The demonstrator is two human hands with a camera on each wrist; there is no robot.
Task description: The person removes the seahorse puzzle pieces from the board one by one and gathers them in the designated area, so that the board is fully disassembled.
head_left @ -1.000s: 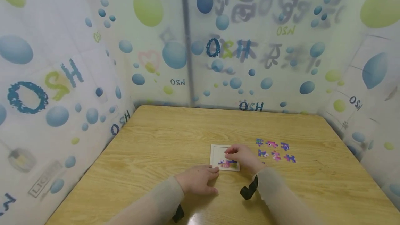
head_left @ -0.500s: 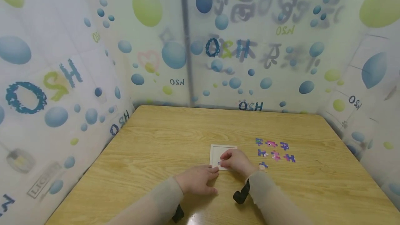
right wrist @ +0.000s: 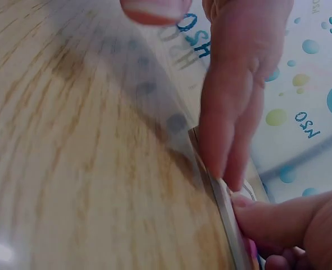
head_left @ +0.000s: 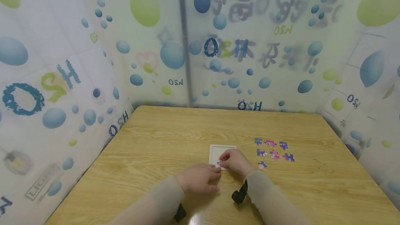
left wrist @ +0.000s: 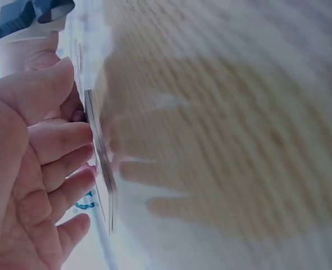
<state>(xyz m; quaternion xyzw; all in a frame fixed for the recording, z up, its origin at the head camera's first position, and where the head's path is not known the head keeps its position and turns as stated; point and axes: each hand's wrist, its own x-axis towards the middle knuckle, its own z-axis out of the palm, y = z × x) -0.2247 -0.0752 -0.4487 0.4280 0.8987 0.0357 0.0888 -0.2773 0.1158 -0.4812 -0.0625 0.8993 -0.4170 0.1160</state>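
A small pale jigsaw tray (head_left: 210, 153) lies flat on the wooden table. My right hand (head_left: 235, 162) is over its front part, thumb and fingertips drawn together on a small jigsaw piece (head_left: 218, 163) that is mostly hidden beneath them. My left hand (head_left: 200, 178) rests beside the tray's front left corner, its fairly straight fingertips at the edge. In the left wrist view, the left fingers (left wrist: 70, 163) touch the tray's side. The right wrist view catches a bit of pink and purple (right wrist: 252, 247) under the right thumb. Other pieces inside the tray are covered by the right hand.
Several loose jigsaw pieces (head_left: 275, 155) in purple and pink lie in rows right of the tray. One lone piece (head_left: 261, 165) is close to the right forearm. Printed curtains (head_left: 150, 44) surround the table on the sides and back.
My right hand has come down and left from above the tray to its front left part, and has hardly moved in the last half second. My left hand stays at the corner.
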